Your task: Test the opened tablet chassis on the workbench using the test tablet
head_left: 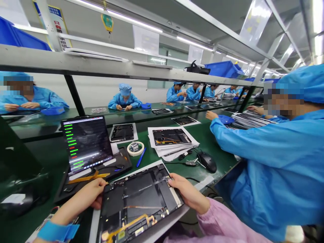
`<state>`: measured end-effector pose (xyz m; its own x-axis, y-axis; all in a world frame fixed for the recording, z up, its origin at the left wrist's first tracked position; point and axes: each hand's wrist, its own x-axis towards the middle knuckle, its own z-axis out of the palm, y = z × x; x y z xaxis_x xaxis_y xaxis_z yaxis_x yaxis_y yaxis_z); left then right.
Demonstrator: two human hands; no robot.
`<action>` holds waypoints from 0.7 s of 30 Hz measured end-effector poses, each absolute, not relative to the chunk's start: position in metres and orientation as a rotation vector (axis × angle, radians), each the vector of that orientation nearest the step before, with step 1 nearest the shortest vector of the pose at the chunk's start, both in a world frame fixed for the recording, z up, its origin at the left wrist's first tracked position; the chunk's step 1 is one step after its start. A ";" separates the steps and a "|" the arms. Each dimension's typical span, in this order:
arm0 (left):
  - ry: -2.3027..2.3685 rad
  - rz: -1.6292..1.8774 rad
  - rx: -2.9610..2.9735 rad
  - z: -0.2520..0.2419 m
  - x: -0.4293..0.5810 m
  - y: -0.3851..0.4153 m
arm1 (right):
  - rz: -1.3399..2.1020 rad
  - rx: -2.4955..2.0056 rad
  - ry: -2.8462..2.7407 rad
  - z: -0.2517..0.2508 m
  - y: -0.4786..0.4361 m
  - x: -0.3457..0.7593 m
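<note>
I hold an opened tablet chassis [136, 202] with dark inner parts and orange flex cables, tilted toward me over the bench's front edge. My left hand [91, 194] grips its left edge, fingers curled round it, a blue strap on the wrist. My right hand [186, 192], in a pink sleeve, clasps its right edge with the thumb on top. Just behind the chassis a lit screen [86, 141] showing green and red bars stands propped in a black fixture [118, 165].
On the green bench [215, 145] lie a tape roll [135, 148], a blue pen [141, 157], a black mouse [207, 161], and more open tablets on white sheets [172, 136]. A person in a blue gown [265, 162] sits close on my right. Other workers sit across the far bench.
</note>
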<state>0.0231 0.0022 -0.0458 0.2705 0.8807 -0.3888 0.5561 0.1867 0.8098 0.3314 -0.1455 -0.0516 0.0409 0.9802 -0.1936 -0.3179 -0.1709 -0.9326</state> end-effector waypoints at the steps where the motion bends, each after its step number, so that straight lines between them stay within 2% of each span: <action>1: 1.385 0.367 1.411 -0.047 0.024 0.002 | 1.420 -1.133 -0.840 -0.053 -0.146 0.333; 9: 1.527 0.382 1.330 -0.046 0.020 0.006 | 1.458 -1.095 -0.891 -0.060 -0.148 0.338; 16: 1.525 0.386 1.384 -0.064 0.011 0.013 | 1.481 -1.028 -0.946 -0.059 -0.148 0.338; 21: 1.550 0.400 1.405 -0.069 0.008 0.011 | 1.176 -1.313 -1.296 -0.055 -0.154 0.333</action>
